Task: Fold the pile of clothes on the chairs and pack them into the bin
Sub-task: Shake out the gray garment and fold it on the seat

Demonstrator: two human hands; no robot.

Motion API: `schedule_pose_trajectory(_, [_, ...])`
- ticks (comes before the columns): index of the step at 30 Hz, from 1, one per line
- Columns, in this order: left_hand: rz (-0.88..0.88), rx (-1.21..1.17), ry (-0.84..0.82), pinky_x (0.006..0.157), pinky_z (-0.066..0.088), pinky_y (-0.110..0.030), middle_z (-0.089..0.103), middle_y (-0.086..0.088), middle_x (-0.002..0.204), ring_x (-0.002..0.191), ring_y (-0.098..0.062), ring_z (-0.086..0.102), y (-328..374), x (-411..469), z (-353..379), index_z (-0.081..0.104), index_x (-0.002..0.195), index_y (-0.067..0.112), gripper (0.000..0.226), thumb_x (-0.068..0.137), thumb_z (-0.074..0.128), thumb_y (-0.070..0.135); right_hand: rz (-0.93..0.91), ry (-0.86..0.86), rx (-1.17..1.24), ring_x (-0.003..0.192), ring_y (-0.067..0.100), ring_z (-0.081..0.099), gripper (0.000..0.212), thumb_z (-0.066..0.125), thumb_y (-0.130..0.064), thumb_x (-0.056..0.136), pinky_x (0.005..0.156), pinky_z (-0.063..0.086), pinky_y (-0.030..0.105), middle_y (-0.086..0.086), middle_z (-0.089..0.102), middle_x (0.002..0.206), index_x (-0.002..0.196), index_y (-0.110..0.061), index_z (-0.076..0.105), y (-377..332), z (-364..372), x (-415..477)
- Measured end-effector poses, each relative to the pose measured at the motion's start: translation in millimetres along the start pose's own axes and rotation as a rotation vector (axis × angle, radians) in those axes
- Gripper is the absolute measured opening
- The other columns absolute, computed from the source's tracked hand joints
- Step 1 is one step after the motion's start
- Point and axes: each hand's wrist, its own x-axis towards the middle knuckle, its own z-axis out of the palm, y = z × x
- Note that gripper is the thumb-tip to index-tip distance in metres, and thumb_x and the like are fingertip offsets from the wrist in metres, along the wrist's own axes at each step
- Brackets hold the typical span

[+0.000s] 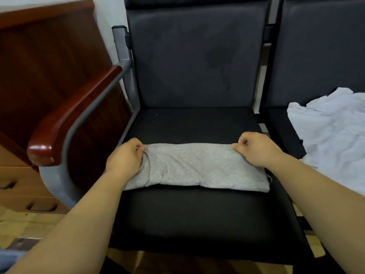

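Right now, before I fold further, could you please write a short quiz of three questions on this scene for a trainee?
1. True or false: the folded grey knit garment lies on the black padded chair seat.
2. Where does the crumpled white cloth pile lie? A: on the floor. B: on the neighbouring seat at the right. C: in a bin.
3. Fill in (near or far): the left-hand grip and the right-hand grip pinch the garment's ___ corners.
Key: 1 true; 2 B; 3 far.

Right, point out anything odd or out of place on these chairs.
A dark blotchy stain marks the near chair's backrest, like a damp or worn patch. The white clothes lie crumpled on the right chair, not yet folded.
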Motion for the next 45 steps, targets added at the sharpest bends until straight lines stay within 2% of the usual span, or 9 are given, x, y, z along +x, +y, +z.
schedule_pose_trajectory(6, [-0.065, -0.076, -0.008, 0.074, 0.053, -0.038, 0.067, -0.003, 0.105, 0.085, -0.020, 0.062, 10, -3, -4, 0.060, 0.115, 0.023, 0.018, 0.103, 0.053, 0.034, 0.043, 0.081, 0.098, 0.085, 0.014, 0.063, 0.027, 0.066, -0.050, 0.092, 0.078, 0.057, 0.039, -0.005, 0.067, 0.091, 0.093, -0.024, 0.060, -4, -2, -7])
schedule_pose_trajectory(11, [-0.016, -0.056, -0.055, 0.104, 0.046, -0.046, 0.048, -0.011, 0.144, 0.131, -0.032, 0.047, 28, -24, -10, 0.049, 0.143, 0.018, 0.049, 0.102, 0.054, 0.044, -0.216, 0.202, -0.162, 0.112, 0.021, 0.051, 0.026, 0.066, -0.040, 0.092, 0.092, 0.051, 0.039, -0.004, 0.056, 0.119, 0.113, -0.025, 0.063, -20, 6, -29])
schedule_pose_trajectory(17, [0.221, 0.094, -0.012, 0.112, 0.033, -0.039, 0.046, -0.005, 0.141, 0.131, -0.028, 0.042, 67, -73, -9, 0.051, 0.138, 0.023, 0.047, 0.098, 0.053, 0.049, -0.321, -0.010, -0.173, 0.109, 0.019, 0.053, 0.018, 0.062, -0.036, 0.094, 0.090, 0.046, 0.033, -0.004, 0.055, 0.113, 0.109, -0.026, 0.064, -35, 19, -51])
schedule_pose_trajectory(24, [0.357, 0.038, -0.263, 0.102, 0.042, -0.048, 0.064, 0.007, 0.115, 0.113, -0.020, 0.056, 90, -92, 2, 0.054, 0.119, 0.029, 0.040, 0.096, 0.042, 0.059, -0.173, -0.216, -0.322, 0.086, 0.019, 0.066, 0.021, 0.053, -0.030, 0.093, 0.082, 0.058, 0.036, 0.001, 0.072, 0.094, 0.093, -0.020, 0.072, -48, -4, -84])
schedule_pose_trajectory(30, [0.300, -0.056, -0.515, 0.125, -0.001, -0.058, 0.024, 0.011, 0.167, 0.157, -0.025, 0.004, 88, -82, 2, 0.048, 0.142, 0.046, 0.044, 0.099, 0.045, 0.051, -0.210, -0.514, 0.156, 0.073, 0.007, 0.074, 0.011, 0.067, -0.019, 0.093, 0.083, 0.058, 0.026, -0.005, 0.078, 0.083, 0.090, -0.019, 0.078, -67, 9, -137])
schedule_pose_trajectory(32, [0.271, -0.053, -0.497, 0.125, 0.007, -0.051, 0.014, 0.006, 0.170, 0.156, -0.029, 0.006, 86, -92, 2, 0.041, 0.149, 0.048, 0.052, 0.098, 0.050, 0.051, -0.272, -0.466, 0.168, 0.078, 0.000, 0.071, 0.011, 0.068, -0.021, 0.094, 0.083, 0.057, 0.022, -0.017, 0.075, 0.079, 0.091, -0.022, 0.078, -64, 14, -143])
schedule_pose_trajectory(37, [0.090, -0.259, -0.385, 0.098, 0.045, -0.035, 0.045, 0.004, 0.133, 0.122, -0.020, 0.046, 80, -134, -6, 0.043, 0.146, 0.035, 0.056, 0.094, 0.061, 0.039, -0.391, -0.381, 0.104, 0.093, -0.011, 0.063, 0.011, 0.070, -0.021, 0.093, 0.083, 0.053, 0.014, -0.019, 0.072, 0.096, 0.098, -0.029, 0.076, -51, 11, -153])
schedule_pose_trajectory(41, [0.041, -0.541, -0.588, 0.083, 0.056, -0.030, 0.057, 0.008, 0.118, 0.102, -0.012, 0.064, 76, -161, -26, 0.037, 0.148, 0.035, 0.061, 0.095, 0.067, 0.029, -0.450, -0.376, 0.039, 0.091, -0.007, 0.062, 0.014, 0.071, -0.026, 0.092, 0.075, 0.047, 0.010, -0.021, 0.065, 0.094, 0.105, -0.028, 0.073, -49, 11, -161])
schedule_pose_trajectory(45, [-0.010, -0.699, -0.936, 0.079, 0.056, -0.030, 0.068, 0.001, 0.114, 0.093, -0.017, 0.073, 68, -185, -44, 0.051, 0.136, 0.035, 0.039, 0.101, 0.060, 0.021, -0.448, -0.467, -0.038, 0.111, 0.003, 0.053, 0.045, 0.075, -0.047, 0.085, 0.092, 0.046, 0.023, -0.021, 0.053, 0.117, 0.126, -0.035, 0.061, -49, 10, -174])
